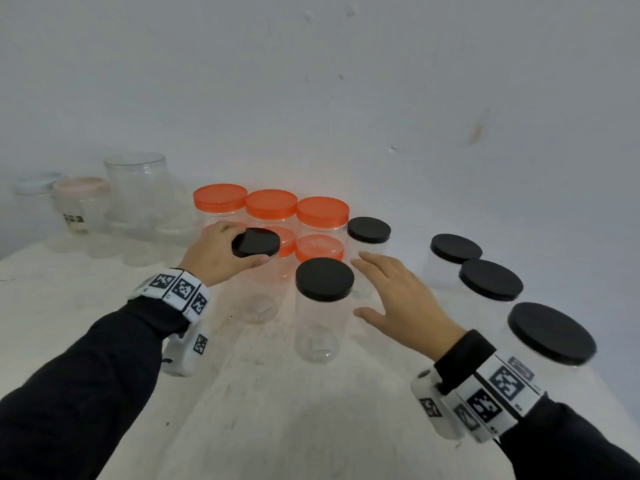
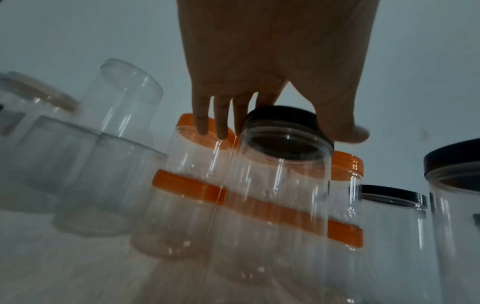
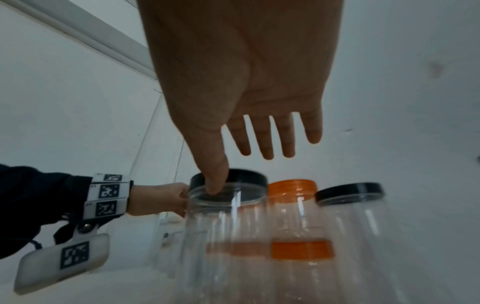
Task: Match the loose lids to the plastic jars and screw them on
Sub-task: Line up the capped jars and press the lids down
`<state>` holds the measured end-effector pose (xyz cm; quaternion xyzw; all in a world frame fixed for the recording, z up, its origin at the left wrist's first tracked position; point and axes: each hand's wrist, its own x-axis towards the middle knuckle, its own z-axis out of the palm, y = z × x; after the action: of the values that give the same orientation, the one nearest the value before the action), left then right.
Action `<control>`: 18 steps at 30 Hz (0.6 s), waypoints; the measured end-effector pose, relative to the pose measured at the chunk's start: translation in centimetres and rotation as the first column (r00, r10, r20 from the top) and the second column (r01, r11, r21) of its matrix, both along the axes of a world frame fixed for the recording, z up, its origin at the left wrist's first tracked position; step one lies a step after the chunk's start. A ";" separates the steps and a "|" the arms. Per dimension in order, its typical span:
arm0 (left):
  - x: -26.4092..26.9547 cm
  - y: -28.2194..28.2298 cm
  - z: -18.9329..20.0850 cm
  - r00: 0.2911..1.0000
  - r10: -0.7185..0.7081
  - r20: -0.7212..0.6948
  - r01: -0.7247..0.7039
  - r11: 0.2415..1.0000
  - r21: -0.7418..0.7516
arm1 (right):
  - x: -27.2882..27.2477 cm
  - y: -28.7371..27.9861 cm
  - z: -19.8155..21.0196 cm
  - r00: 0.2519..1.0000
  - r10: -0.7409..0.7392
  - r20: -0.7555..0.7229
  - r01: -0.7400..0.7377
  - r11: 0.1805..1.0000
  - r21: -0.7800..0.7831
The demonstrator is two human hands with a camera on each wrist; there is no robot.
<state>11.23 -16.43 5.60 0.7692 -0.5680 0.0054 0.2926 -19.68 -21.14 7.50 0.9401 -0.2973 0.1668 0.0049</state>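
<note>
While the left hand (image 1: 214, 252) grips a round, flat black lid (image 1: 255, 242) seated atop a clear plastic jar (image 1: 258, 292) before the orange-lidded jars (image 1: 271, 204), the right hand (image 1: 403, 299) hovers alongside, fingers spread, holding nothing.

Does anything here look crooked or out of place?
One thing: the black lid held by the left hand sits tilted on its clear jar, not yet seated flat. The other black and orange lids sit level. The right hand hovers open. Nothing is spilled or visibly damaged.
</note>
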 end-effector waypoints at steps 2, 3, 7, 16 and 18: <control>-0.4 -0.2 1.3 0.997 0.020 0.075 -0.020 1.000 0.000 | -2.5 -0.3 0.1 0.994 -0.109 0.014 0.109 0.994 -0.005; -0.5 -0.5 1.7 0.996 0.019 0.084 -0.017 1.000 -0.017 | -3.8 -0.4 0.2 0.988 -0.154 0.029 0.154 0.988 -0.006; -1.0 -1.9 2.0 0.994 -0.067 0.088 0.072 0.996 -0.046 | -8.6 0.2 0.2 0.952 -0.304 0.044 0.304 0.952 -0.013; -3.3 -2.5 0.5 0.990 -0.016 0.142 0.032 0.993 -0.111 | -16.1 1.8 -1.1 0.823 -0.566 0.048 0.568 0.818 -0.094; -3.4 -2.6 0.4 0.990 -0.021 0.138 0.036 0.994 -0.102 | -16.6 2.0 -1.3 0.802 -0.596 0.036 0.597 0.800 -0.049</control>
<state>7.81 -19.01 5.99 0.7426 -0.5966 0.0832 0.2928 -36.32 -19.16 6.16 0.7967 -0.5730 0.1739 0.0815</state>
